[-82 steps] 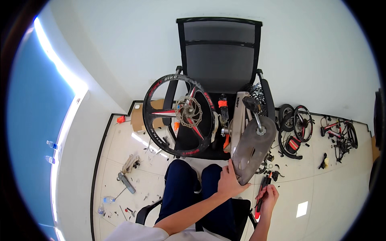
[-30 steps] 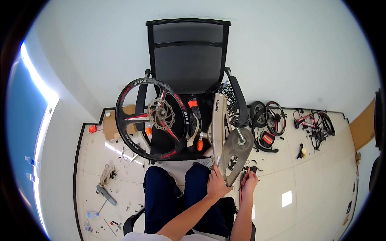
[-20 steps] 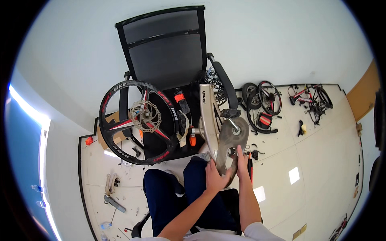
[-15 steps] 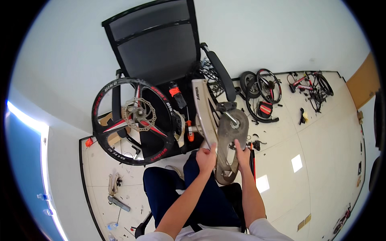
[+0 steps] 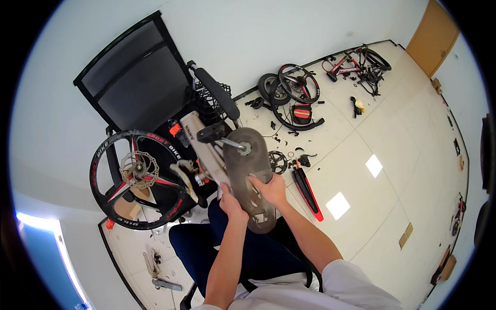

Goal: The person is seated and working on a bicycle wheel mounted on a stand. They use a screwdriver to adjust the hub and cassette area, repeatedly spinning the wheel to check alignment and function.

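A silver bicycle frame section [image 5: 206, 157] carries a grey translucent chain cover [image 5: 240, 165] and a crank with a black pedal [image 5: 209, 133]. My left hand [image 5: 231, 203] grips the frame section beside the cover. My right hand [image 5: 270, 190] grips the cover's right side, thumb across its face. Left of them, on a black mesh chair [image 5: 134, 77], lie a black three-spoke wheel [image 5: 105, 199] with red-white accents and a disc rotor, a pale metal part [image 5: 186, 181] and an orange-and-black item [image 5: 174, 129]. A black wire basket [image 5: 201, 98] is by the chair's arm.
Along the wall lie wheels and a tire [image 5: 300, 82], a red-and-black bike frame [image 5: 343, 70] and loose parts. A red-and-black long piece [image 5: 307, 191] lies right of my hands. A wooden door [image 5: 429, 36] stands back right; metal parts [image 5: 165, 283] lie lower left.
My view has swung right. My right hand has left a dark, slim object low on the right and gripped the cover. The frame assembly has moved with both hands and tilted.
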`<state>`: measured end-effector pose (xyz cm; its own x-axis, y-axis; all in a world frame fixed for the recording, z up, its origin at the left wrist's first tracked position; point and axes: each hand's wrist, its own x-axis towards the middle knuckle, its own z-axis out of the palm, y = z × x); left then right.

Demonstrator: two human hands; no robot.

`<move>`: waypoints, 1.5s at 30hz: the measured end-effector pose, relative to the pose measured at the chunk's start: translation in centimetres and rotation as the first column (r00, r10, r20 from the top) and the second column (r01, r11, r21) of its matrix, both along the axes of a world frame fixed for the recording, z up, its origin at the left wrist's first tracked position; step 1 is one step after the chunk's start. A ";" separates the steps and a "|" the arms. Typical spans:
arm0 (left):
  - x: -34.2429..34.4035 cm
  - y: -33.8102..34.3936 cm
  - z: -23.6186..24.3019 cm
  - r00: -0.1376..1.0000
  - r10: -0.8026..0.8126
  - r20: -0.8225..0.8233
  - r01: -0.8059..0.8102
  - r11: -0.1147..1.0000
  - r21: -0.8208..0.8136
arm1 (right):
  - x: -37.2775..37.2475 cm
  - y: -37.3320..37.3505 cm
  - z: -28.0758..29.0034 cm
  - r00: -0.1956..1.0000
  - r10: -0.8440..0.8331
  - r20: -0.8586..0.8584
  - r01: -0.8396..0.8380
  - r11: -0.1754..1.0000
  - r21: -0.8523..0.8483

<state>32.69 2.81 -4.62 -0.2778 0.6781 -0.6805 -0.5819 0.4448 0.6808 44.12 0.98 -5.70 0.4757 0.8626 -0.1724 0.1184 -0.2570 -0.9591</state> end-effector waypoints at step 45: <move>-16.7 -2.5 -6.4 0.550 -0.742 -0.383 0.776 0.624 -0.096 | 34.9 -5.5 -2.5 0.698 -0.172 0.695 0.506 0.805 -0.309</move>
